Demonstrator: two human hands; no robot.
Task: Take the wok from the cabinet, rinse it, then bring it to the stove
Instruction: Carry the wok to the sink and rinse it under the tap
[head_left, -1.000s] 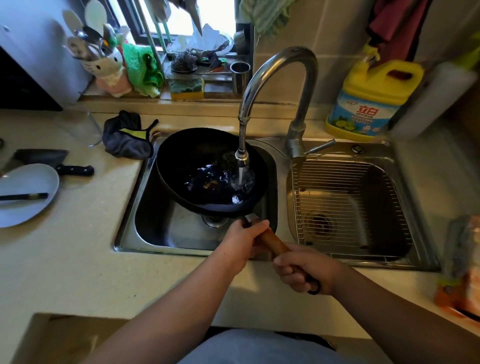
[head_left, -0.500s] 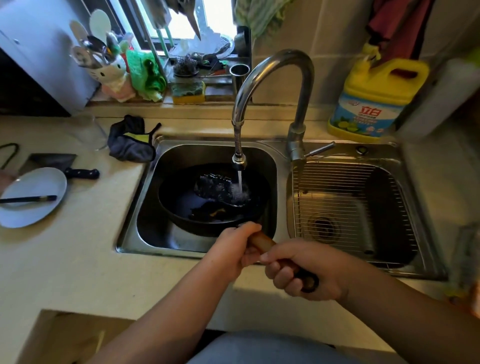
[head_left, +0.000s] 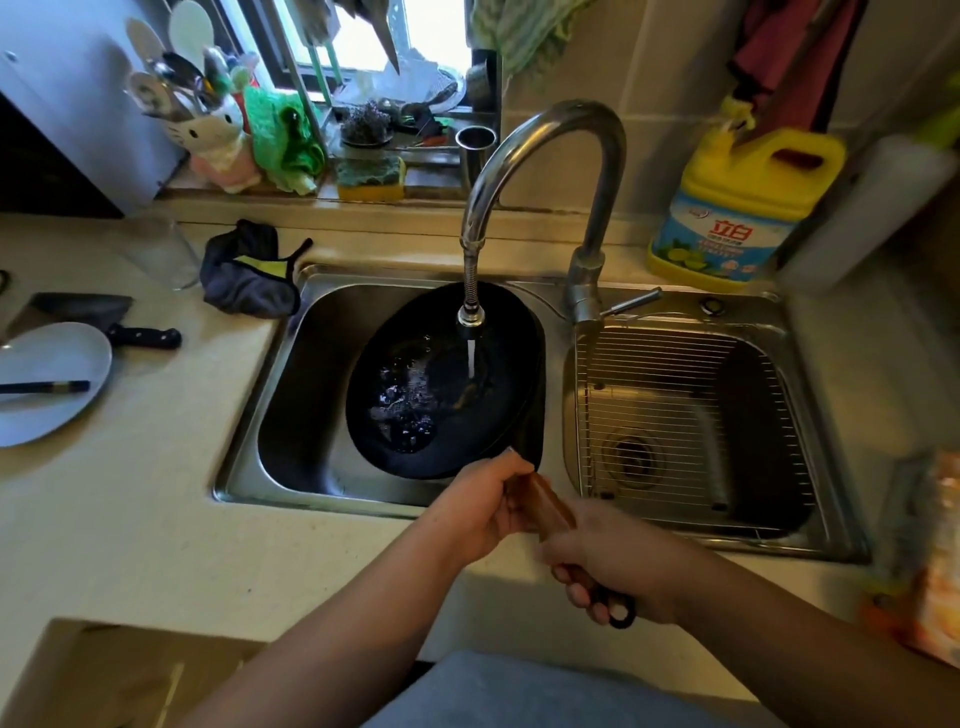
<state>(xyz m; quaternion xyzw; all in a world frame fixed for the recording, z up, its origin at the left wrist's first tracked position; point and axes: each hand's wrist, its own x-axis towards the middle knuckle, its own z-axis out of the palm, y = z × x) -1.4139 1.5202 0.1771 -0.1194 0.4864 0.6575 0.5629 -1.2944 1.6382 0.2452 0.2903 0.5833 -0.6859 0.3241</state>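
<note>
Wok (head_left: 447, 384) tilted leftward now, hands (head_left: 530, 525) clenched

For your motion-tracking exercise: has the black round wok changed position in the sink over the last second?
Yes. The black round wok has tilted leftward under the steel faucet, its right rim now raised.

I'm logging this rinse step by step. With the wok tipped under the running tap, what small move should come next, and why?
Probably tip the wok further toward the left basin to pour the rinse water out. Both hands, left hand and right hand, grip the wooden handle, the wok already leans left, bubbly water pools at its low side, and the faucet stream falls into it.
</note>
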